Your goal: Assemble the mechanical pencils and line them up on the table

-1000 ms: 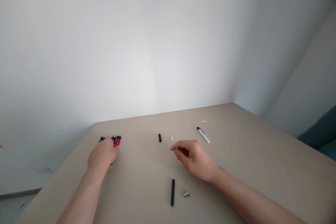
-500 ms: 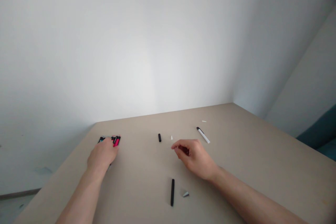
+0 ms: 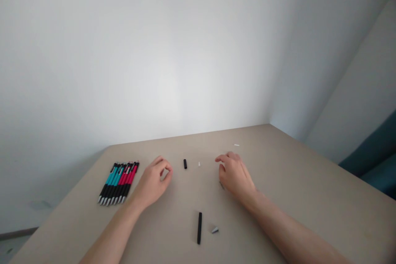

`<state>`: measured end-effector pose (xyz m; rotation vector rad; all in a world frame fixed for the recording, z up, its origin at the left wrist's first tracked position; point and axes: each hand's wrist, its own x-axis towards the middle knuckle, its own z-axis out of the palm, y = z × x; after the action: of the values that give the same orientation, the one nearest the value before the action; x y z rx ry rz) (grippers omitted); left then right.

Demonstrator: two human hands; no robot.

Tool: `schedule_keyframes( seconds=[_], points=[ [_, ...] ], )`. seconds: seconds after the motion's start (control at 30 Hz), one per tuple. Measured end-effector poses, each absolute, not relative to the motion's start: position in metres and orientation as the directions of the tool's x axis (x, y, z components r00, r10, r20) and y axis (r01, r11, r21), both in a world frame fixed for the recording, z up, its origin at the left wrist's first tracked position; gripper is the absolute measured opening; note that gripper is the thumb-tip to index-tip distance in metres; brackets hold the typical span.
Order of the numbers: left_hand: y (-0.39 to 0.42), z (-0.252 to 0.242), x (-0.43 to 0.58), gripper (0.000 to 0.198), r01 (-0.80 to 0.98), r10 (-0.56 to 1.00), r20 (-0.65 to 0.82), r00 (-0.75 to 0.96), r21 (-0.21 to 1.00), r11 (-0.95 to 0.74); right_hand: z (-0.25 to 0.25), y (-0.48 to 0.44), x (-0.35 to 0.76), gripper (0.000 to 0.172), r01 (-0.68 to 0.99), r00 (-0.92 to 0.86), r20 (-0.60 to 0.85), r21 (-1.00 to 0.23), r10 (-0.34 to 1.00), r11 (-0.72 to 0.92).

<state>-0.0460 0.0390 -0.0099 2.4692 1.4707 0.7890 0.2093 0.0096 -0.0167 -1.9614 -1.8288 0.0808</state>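
Observation:
My left hand (image 3: 154, 181) is over the table right of the row of pens, thumb and index finger curled together in a loop, nothing seen between them. My right hand (image 3: 236, 177) is bent inward over the table, its index finger reaching left. A thin greyish end (image 3: 222, 185) shows beneath its palm; the rest is hidden. Between the hands lie a short black tube (image 3: 185, 164) and a tiny white cone (image 3: 199, 164). Nearer me are a longer black barrel (image 3: 199, 228) and a grey cone tip (image 3: 215, 229).
Several teal and red pens with black grips (image 3: 117, 183) lie side by side at the left of the beige table (image 3: 167, 231). A small white strip (image 3: 236, 145) is near the back edge. A wall rises behind, and teal fabric (image 3: 371, 161) hangs at the right.
My left hand has moved right, off the pens, uncovering the row. My right hand has shifted right, and the white pen seen there earlier is no longer visible.

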Motion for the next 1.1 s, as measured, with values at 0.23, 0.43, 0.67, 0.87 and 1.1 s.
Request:
schedule_keyframes(
  seconds=[0.23,0.43,0.67,0.87,1.1],
  points=[
    [0.025,-0.011,-0.028,0.016,0.591,0.811,0.252,0.529,0.577,-0.564,-0.023,0.018,0.233,0.047,0.931,0.262,0.167,-0.301,0.950,-0.204],
    [0.024,-0.015,-0.034,0.013,0.580,0.803,0.301,0.514,0.568,-0.584,-0.020,0.021,0.220,0.043,0.926,0.054,0.219,-0.377,0.974,0.034],
    [0.015,-0.012,-0.029,0.049,0.549,0.680,0.444,0.584,0.400,-0.733,-0.016,0.002,0.184,0.028,0.568,-0.387,0.453,-0.569,0.803,0.595],
    [0.014,-0.013,-0.029,0.018,0.494,0.692,0.302,0.656,0.522,-0.696,-0.009,-0.006,0.176,0.012,0.553,-0.407,0.406,-0.604,0.818,0.575],
    [0.015,-0.010,-0.032,0.016,0.576,0.791,0.207,0.576,0.583,-0.572,-0.011,0.007,0.195,0.023,0.771,-0.087,0.397,-0.554,0.913,0.315]
  ],
)
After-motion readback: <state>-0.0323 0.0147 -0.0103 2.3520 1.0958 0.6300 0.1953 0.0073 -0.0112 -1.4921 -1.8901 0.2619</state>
